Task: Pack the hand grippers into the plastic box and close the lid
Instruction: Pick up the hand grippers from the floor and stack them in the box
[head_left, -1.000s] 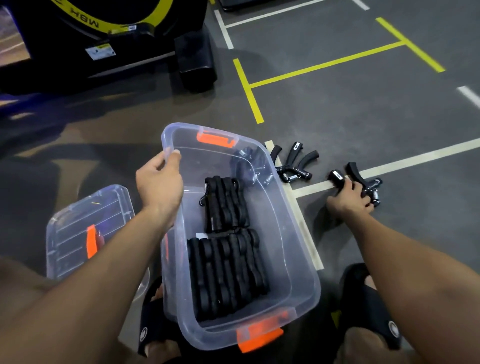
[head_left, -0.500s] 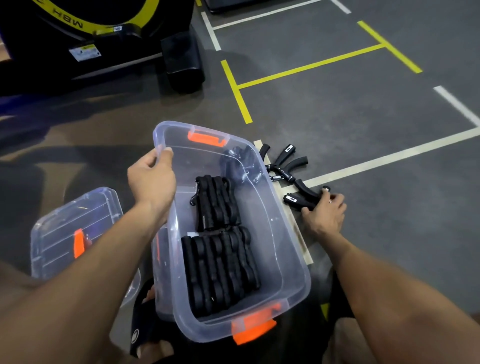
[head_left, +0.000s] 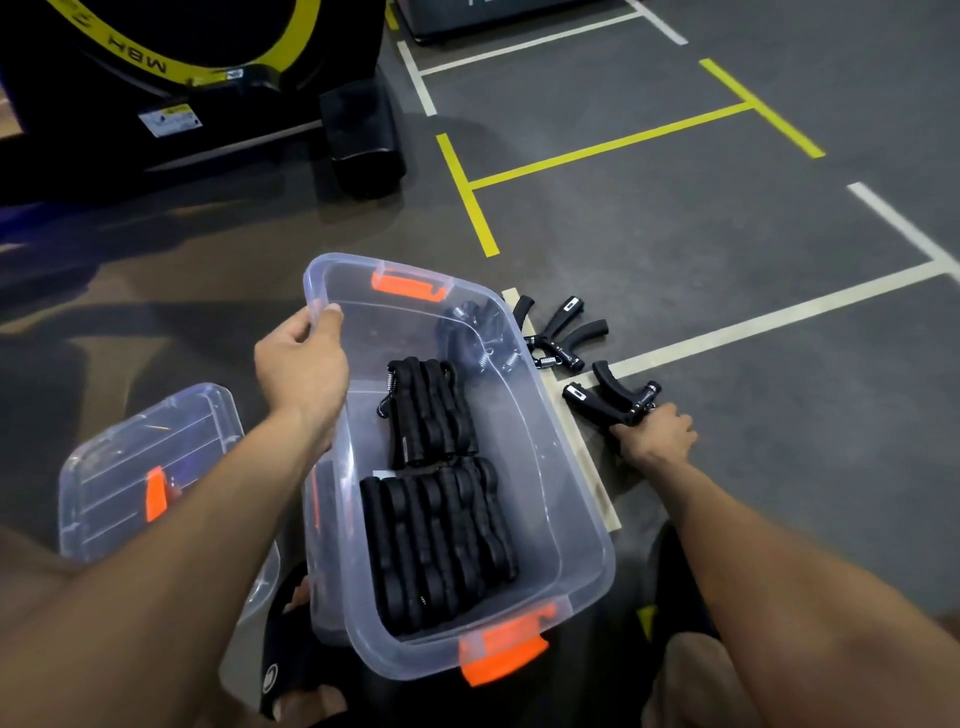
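Right of the box (head_left: 571, 499), on the floor, the right hand (head_left: 655, 435) is pinching a gripper (head_left: 613, 397), handles pointing boxward, while the left hand (head_left: 304, 371) is curling fingers over the far rim.

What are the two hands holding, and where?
Left hand grips the plastic box by its rim; right hand holds a hand gripper at its spring end.

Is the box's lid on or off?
Off. The lid lies on the floor left of the open plastic box, whose rim the left hand holds.
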